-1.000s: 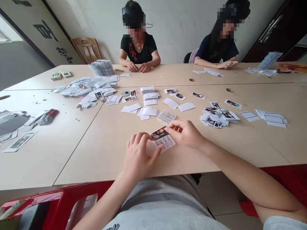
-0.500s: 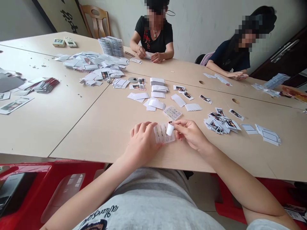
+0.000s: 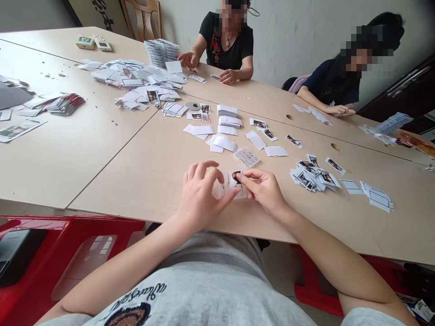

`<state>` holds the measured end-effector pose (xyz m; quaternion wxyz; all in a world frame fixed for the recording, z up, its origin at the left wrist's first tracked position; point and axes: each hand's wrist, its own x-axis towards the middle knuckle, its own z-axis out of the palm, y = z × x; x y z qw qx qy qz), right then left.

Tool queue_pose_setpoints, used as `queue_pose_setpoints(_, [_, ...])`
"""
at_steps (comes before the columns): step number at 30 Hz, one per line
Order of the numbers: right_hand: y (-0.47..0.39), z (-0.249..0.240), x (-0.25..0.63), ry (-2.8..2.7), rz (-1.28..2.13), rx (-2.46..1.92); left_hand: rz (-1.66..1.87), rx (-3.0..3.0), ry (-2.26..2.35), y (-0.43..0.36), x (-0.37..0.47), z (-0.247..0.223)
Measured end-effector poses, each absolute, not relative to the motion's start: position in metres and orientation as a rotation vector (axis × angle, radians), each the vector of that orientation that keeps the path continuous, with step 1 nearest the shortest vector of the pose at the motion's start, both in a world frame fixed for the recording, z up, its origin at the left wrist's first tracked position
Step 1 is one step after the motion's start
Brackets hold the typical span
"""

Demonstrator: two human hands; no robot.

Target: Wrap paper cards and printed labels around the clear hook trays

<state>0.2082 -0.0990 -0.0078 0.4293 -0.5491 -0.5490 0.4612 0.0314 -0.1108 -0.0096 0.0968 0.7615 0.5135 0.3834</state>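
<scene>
My right hand [image 3: 267,188] pinches a small curled printed card [image 3: 235,179] over a clear compartment box [image 3: 242,192] lying on the table near its front edge. Small items show in the box's compartments, too small to name. At the box's left side is my left hand [image 3: 204,190], thumb and fingers spread apart, with the thumb reaching across the box toward the card. Nothing is gripped in it. Just behind, a second clear box [image 3: 246,157] with small items rests on the table.
White card stacks [image 3: 228,121] stand beyond the boxes. Printed cards [image 3: 314,174] lie heaped at right, a large paper pile [image 3: 136,79] at back left. Two people [image 3: 226,45] [image 3: 331,86] sit across the table [image 3: 129,181]. A red stool [image 3: 68,253] is at lower left.
My left hand has let go of the box's side and opened over it. The card has turned and lowered in my right hand. One person across has spread their hands apart, one now at the paper pile.
</scene>
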Motion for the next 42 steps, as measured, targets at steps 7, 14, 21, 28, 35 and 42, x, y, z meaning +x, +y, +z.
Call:
queue_pose_setpoints(7, [-0.099, -0.011, 0.209, -1.353, 1.157, -1.33, 1.204, 2.11, 1.505, -0.107, 0.025, -0.011])
queue_pose_setpoints(14, [-0.099, -0.01, 0.21, -1.367, 1.153, -1.271, 1.172, 1.948, 1.44, -0.105, 0.024, -0.006])
queue_pose_setpoints(21, [-0.1, -0.006, 0.208, -1.348, 1.207, -1.254, 1.069, 1.834, 1.416, -0.107, 0.024, -0.001])
queue_pose_setpoints(28, [-0.102, 0.001, 0.211, -1.35, 1.228, -1.323, 1.023, 1.682, 1.441, -0.106, 0.026, 0.004])
queue_pose_setpoints(35, [-0.105, 0.003, 0.212, -1.444, 1.108, -1.367, 1.023, 1.604, 1.489, -0.109, 0.032, 0.003])
queue_pose_setpoints(42, [-0.108, 0.001, 0.208, -1.468, 1.03, -1.316, 1.098, 1.786, 1.511, -0.112, 0.036, -0.002])
